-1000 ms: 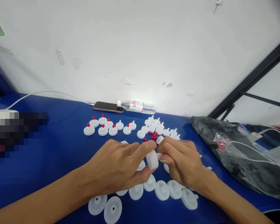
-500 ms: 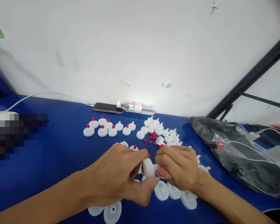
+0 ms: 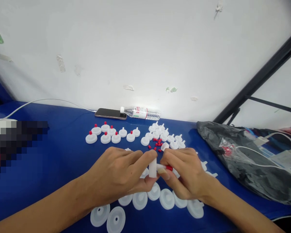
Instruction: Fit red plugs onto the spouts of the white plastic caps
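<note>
My left hand [image 3: 128, 171] grips a round white cap [image 3: 152, 168] by its rim, turned on edge so its nozzle points right. My right hand [image 3: 186, 171] pinches a small red tip [image 3: 169, 168] by the end of that nozzle; fingers partly hide where they meet. Beyond the hands lie loose red tips [image 3: 158, 141] and a cluster of white caps with bare nozzles [image 3: 157, 132]. To the left stand white caps, most with red tips [image 3: 105, 138]. Nearer me, more white caps [image 3: 167, 199] lie on the blue surface.
A phone [image 3: 110, 113] on a white cable and a clear bottle [image 3: 142, 112] lie along the wall [image 3: 145, 48]. At the right is a dark plastic bag [image 3: 232, 168] with a small clear bag of red pieces [image 3: 228, 150]. A pixelated area covers the left.
The held cap has turned more edge-on. A red tip now shows between my right fingers at the nozzle. More caps below the hands are visible, and the view has shifted slightly.
</note>
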Motion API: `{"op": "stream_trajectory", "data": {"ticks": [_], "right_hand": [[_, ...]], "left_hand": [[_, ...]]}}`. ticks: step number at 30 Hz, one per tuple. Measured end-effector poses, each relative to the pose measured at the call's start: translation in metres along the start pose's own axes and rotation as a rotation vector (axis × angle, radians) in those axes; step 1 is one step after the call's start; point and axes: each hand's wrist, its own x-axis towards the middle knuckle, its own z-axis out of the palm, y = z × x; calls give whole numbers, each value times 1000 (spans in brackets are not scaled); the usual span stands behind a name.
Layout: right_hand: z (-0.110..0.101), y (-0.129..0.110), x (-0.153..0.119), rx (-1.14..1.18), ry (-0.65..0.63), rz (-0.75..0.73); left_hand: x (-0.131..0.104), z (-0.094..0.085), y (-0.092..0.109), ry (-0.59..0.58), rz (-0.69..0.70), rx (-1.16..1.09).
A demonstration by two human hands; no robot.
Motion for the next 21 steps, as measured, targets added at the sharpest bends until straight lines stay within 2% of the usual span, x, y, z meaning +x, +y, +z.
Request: {"op": "stream_trajectory", "data": {"ticks": [5,8,11,14,17,21], "right_hand": [[-4,-6,5,203,-120,148],[-7,-6,8,295,-216,235],[-6,-2,6,194,-217,125],[-1,2,3,63,-126,-33],[2,1,0,2,-12,-88],[-4,-3,2,-69,30,-192]], "left_hand": [[1,-2,-2,34,2,8],[-1,1,-2,28,-44,-87],[0,3,2,-16,-184,-349],[4,0,7,-205,-435,-710],[11,-8,9,-443,-661,-1060],[17,-20,4,-744,-778,-1393]]}}
